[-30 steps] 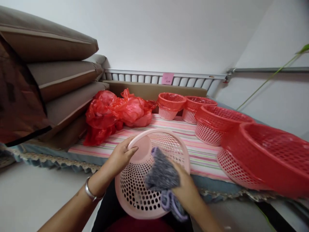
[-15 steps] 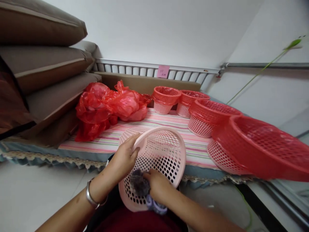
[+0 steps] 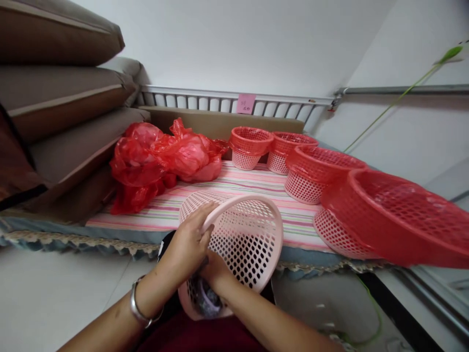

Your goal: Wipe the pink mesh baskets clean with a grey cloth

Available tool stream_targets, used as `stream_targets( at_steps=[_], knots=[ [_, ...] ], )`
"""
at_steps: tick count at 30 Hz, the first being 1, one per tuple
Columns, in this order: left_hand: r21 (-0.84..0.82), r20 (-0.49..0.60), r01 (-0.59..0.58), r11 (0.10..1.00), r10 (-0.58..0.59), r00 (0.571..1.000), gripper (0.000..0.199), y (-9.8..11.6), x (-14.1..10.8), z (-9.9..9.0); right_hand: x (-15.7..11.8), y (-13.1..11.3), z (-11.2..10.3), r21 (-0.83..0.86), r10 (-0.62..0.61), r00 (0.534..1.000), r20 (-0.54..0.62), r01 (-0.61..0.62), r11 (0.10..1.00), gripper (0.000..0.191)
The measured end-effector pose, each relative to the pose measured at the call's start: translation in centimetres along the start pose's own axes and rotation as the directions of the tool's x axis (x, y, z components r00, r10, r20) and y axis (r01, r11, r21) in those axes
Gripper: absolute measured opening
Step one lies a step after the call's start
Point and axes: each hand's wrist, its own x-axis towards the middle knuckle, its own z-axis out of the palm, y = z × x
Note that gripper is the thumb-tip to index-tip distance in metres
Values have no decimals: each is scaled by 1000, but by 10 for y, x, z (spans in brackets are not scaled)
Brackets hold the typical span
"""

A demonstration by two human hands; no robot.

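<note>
A pale pink perforated plastic basket (image 3: 252,234) lies tilted at the bed's edge against my lap, its opening turned toward me. My left hand (image 3: 188,244) grips its rim on the left side, thumb inside and fingers over the outside. Inside the basket, near the left wall, my right hand (image 3: 216,271) is closed on a grey and purple cloth (image 3: 208,298), which hangs below the fingers. My left hand partly hides the right fingertips.
Several pink baskets lined with red plastic bags (image 3: 306,173) stand along the right of the striped sheet (image 3: 249,186). Crumpled red plastic bags (image 3: 164,154) lie at the back left, beside stacked brown cushions (image 3: 73,98). A pink note (image 3: 245,103) hangs on the radiator.
My right hand has moved left inside the basket with the cloth, close to my left hand. My left hand keeps its hold on the rim.
</note>
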Motion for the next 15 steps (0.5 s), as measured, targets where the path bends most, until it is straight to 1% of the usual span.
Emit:
stream_targets(
  at_steps=[2, 3, 4, 5, 6, 7, 8, 9, 10, 11, 12, 13, 14, 15],
  knots=[
    [10, -16, 22, 1000, -21, 1000, 44, -1, 2, -3, -1, -19, 2, 160, -46, 999, -11, 47, 986, 30],
    [13, -22, 30, 999, -29, 999, 43, -2, 2, -5, -5, -24, 0, 221, -74, 997, -16, 76, 972, 33],
    [14, -29, 34, 999, -34, 999, 43, -3, 1, -6, -10, -24, -3, 247, -111, 994, -17, 112, 962, 34],
    [12, -35, 36, 999, -35, 999, 44, -4, 0, -7, -16, -20, -8, 217, -158, 987, -1, 155, 964, 34],
    [8, -39, 34, 999, -34, 999, 45, -5, -2, -7, -22, -11, -15, 122, -206, 978, 35, 200, 972, 33],
    [3, -40, 31, 1000, -30, 999, 45, -6, -3, -6, -27, 0, -22, -29, -239, 967, 84, 242, 970, 32],
    [-4, -41, 26, 1000, -26, 999, 45, -6, -5, -5, -31, 13, -30, -216, -246, 960, 136, 271, 938, 31],
    [-13, -43, 22, 1000, -22, 999, 45, -6, -6, -4, -32, 25, -38, -402, -214, 964, 161, 262, 878, 30],
    [-22, -48, 19, 1000, -20, 999, 46, -6, -7, -3, -30, 36, -47, -550, -160, 976, 146, 215, 807, 31],
    [-34, -55, 18, 999, -20, 998, 46, -7, -6, -4, -27, 43, -55, -647, -108, 990, 96, 144, 749, 35],
    [-51, -66, 23, 998, -26, 997, 46, -7, -5, -5, -22, 47, -63, -688, -67, 997, 30, 69, 723, 40],
    [-75, -80, 37, 997, -43, 996, 45, -9, -4, -8, -16, 46, -69, -676, -45, 999, -22, 18, 737, 46],
    [-103, -95, 61, 993, -71, 993, 44, -11, -2, -12, -11, 40, -75, -621, -45, 998, -47, 6, 784, 53],
    [-138, -114, 97, 986, -113, 987, 43, -15, 0, -18, -8, 32, -80, -534, -64, 997, -39, 33, 845, 60]
  ],
)
